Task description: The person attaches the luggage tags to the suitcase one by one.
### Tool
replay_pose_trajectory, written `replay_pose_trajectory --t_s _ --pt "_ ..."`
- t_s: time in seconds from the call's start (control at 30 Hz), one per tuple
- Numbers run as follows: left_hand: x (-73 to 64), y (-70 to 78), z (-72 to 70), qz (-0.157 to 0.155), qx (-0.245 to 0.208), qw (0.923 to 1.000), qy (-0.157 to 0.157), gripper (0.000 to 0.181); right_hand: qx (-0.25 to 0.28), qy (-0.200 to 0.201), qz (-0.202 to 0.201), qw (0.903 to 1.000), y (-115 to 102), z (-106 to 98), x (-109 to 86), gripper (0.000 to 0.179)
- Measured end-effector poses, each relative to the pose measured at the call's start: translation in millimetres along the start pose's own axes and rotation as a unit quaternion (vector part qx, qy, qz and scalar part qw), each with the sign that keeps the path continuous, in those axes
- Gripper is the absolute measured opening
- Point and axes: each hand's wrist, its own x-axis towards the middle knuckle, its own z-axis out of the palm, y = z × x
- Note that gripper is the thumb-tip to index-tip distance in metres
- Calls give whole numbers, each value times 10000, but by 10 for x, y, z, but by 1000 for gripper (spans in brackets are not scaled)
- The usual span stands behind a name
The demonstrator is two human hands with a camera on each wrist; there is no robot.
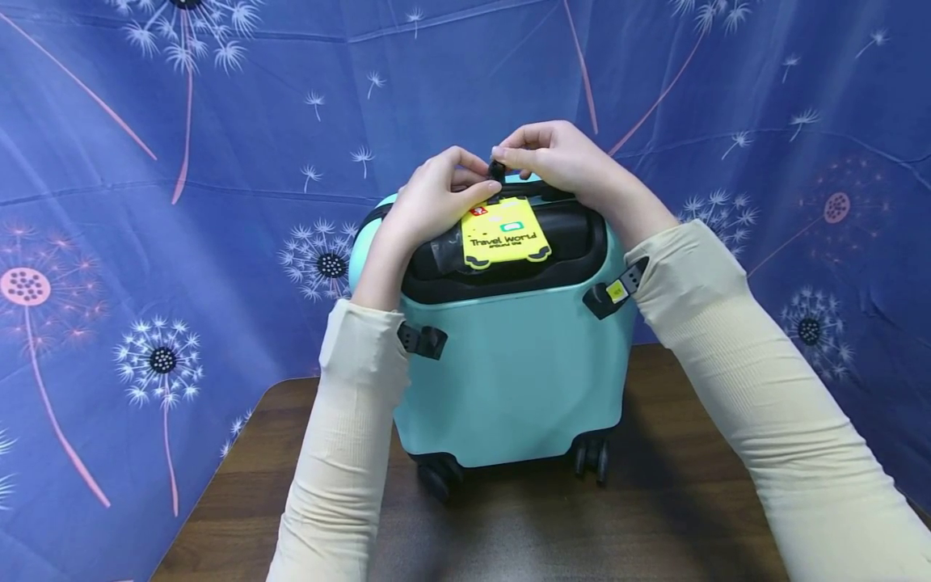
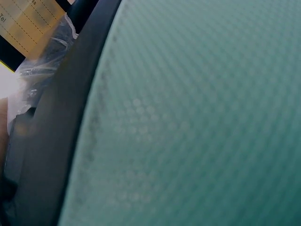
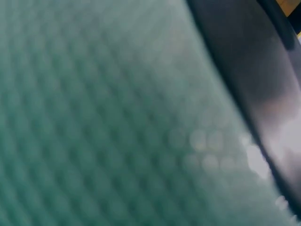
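Note:
A teal suitcase [image 1: 509, 364] stands upright with a black recessed top panel and a black handle [image 1: 554, 192]. Over that panel lies a yellow luggage tag [image 1: 507, 236] printed "Travel World". My left hand [image 1: 435, 192] pinches the tag's black strap [image 1: 497, 170] near the tag's upper edge, thumb on the near side. Just above, my right hand [image 1: 566, 158] pinches the strap's upper part between thumb and finger. Lined writing fields show on the tag's other face [image 2: 29, 27] in the left wrist view, beside clear plastic film [image 2: 44, 66]. Fingers partly hide the strap.
Black caster wheels [image 1: 592, 459] carry the suitcase on a brown wooden table [image 1: 524, 533]. Close behind hangs a blue cloth [image 1: 451, 89] with a dandelion print. The suitcase's textured shell [image 3: 94, 117] fills most of the right wrist view.

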Motion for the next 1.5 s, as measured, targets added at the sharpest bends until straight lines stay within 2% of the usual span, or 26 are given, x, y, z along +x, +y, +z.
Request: replay_pose_trajectory --t_s 0.17,0.57,0.77,1.0,1.27,1.5 --pt "-4 1 -10 -16 -2 10000 20 38 -170 -71 53 9998 -22 9 0 46" --pt "-20 2 22 49 -72 10000 -36 38 -93 -27 -52 9999 15 11 -15 30" --pt "-26 4 25 46 126 9999 49 36 2 -4 -105 9999 26 24 -16 30" --pt "-21 17 23 38 248 9996 130 36 -233 -90 -153 9996 0 12 -20 39" --pt "-26 17 23 55 253 9996 139 35 67 17 -405 9992 41 12 -13 25" --pt "-20 11 16 89 229 9996 141 34 37 132 -487 9987 53 14 1 23"
